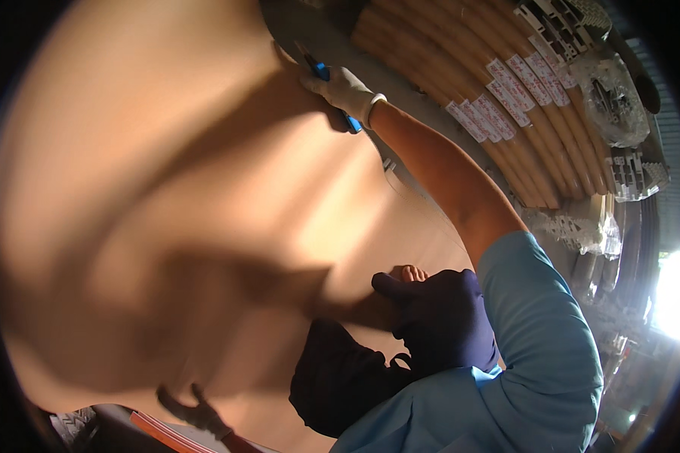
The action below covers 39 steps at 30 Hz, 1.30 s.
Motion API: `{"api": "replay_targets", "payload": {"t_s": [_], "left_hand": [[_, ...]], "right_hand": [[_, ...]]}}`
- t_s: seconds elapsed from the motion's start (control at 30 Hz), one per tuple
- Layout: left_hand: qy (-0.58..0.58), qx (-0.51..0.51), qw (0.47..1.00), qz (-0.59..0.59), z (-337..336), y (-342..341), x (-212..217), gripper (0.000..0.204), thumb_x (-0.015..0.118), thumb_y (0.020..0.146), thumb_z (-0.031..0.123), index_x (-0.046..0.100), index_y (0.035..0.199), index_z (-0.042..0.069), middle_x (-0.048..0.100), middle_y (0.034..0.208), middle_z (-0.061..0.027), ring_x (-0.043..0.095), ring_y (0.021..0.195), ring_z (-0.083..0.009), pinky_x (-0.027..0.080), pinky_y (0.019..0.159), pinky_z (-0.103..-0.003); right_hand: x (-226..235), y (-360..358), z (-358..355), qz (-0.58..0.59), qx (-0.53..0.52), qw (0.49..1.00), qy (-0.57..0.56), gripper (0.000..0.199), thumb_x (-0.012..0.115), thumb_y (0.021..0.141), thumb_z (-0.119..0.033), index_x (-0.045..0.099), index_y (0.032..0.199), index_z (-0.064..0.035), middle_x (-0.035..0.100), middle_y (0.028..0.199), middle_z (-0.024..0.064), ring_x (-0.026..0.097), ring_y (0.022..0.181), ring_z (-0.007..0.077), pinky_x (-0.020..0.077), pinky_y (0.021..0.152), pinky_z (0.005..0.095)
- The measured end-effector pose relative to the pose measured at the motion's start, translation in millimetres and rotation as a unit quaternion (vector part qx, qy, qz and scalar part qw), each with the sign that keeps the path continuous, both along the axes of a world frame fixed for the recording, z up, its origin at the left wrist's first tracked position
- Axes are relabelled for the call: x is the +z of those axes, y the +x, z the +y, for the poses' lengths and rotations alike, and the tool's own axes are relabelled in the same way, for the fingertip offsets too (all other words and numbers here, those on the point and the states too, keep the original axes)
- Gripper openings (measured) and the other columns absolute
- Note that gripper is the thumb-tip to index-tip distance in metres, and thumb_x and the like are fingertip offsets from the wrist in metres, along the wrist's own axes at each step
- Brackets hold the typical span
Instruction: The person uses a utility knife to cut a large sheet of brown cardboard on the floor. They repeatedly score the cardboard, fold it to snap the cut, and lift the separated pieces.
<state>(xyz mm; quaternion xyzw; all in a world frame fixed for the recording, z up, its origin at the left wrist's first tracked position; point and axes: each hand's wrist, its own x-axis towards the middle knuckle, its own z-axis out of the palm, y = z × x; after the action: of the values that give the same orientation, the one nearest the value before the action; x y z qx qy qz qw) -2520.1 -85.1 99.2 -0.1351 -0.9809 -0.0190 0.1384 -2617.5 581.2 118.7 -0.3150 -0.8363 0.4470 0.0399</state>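
Note:
My right hand (pixel 347 87), in a white glove, grips a blue utility knife (pixel 353 123) at the far edge of a large brown sheet (pixel 204 136). The knife's thin blade end points away past the fingers, over the sheet's edge. My left hand (pixel 196 415), gloved and in shadow, is at the near left border of the sheet with its fingers spread and nothing in them. Whether it presses on the sheet I cannot tell. My knees and a bare foot (pixel 412 273) are on the sheet between my hands.
Long brown wrapped bundles with white and red labels (pixel 510 90) lie stacked at the far right. Plastic-wrapped parts (pixel 616 98) sit at their ends. A red-orange strip (pixel 166 434) runs along the near left edge. Bright light (pixel 676 294) comes from the right.

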Motion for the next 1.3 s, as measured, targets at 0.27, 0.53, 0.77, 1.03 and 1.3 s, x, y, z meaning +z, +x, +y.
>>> {"api": "replay_targets", "payload": {"t_s": [0.27, 0.53, 0.77, 1.03, 1.3], "left_hand": [[0.034, -0.14, 0.988, -0.057, 107, 16, -95, 0.087, 0.061, 0.078, 0.069, 0.042, 0.143, 0.014, 0.032, 0.15, -0.02, 0.028, 0.137, -0.0448, 0.023, 0.109, -0.061], [-0.029, -0.127, 0.977, -0.171, 116, 18, -142, 0.093, 0.062, 0.074, 0.071, 0.037, 0.146, 0.017, 0.033, 0.149, -0.0205, 0.028, 0.136, -0.0464, 0.021, 0.109, -0.065], [-0.027, -0.226, 0.96, -0.164, 165, 44, -135, 0.096, 0.061, 0.071, 0.074, 0.036, 0.146, 0.02, 0.03, 0.151, -0.0183, 0.026, 0.138, -0.044, 0.02, 0.11, -0.066], [-0.139, -0.069, 0.965, -0.212, 234, 93, -130, 0.103, 0.063, 0.067, 0.073, 0.028, 0.151, 0.023, 0.025, 0.155, -0.0154, 0.024, 0.14, -0.0427, 0.023, 0.108, -0.064], [-0.093, 0.082, 0.952, -0.278, 304, 127, -123, 0.124, 0.086, 0.052, 0.046, 0.019, 0.153, 0.023, 0.018, 0.157, -0.018, 0.025, 0.138, -0.0451, 0.032, 0.105, -0.058]], "right_hand": [[-31, 66, 5, -0.113, 0.07, 0.991, -0.011, 0.048, 0.065, 0.085, -0.048, 0.065, 0.105, -0.0049, 0.066, 0.082, 0.0101, 0.06, 0.07, 0.0203, 0.0465, 0.07, 0.0365], [-93, 137, 8, -0.301, 0.134, 0.943, -0.037, 0.041, 0.069, 0.085, -0.034, 0.062, 0.113, -0.0046, 0.066, 0.076, 0.0093, 0.061, 0.067, 0.0175, 0.0479, 0.065, 0.0331], [-125, 127, 21, -0.303, 0.191, 0.934, 0.017, 0.045, 0.071, 0.084, -0.036, 0.061, 0.117, -0.0068, 0.065, 0.105, 0.0132, 0.06, 0.094, 0.0242, 0.0471, 0.081, 0.0367], [-140, 130, 46, -0.19, 0.321, 0.927, 0.024, 0.043, 0.07, 0.085, -0.039, 0.063, 0.109, -0.0045, 0.066, 0.093, 0.0147, 0.063, 0.086, 0.0285, 0.0471, 0.078, 0.0399], [-151, 117, 64, -0.176, 0.412, 0.892, -0.062, 0.038, 0.069, 0.084, -0.037, 0.062, 0.097, -0.0014, 0.065, 0.084, 0.0163, 0.062, 0.079, 0.0312, 0.0459, 0.072, 0.042]]}}
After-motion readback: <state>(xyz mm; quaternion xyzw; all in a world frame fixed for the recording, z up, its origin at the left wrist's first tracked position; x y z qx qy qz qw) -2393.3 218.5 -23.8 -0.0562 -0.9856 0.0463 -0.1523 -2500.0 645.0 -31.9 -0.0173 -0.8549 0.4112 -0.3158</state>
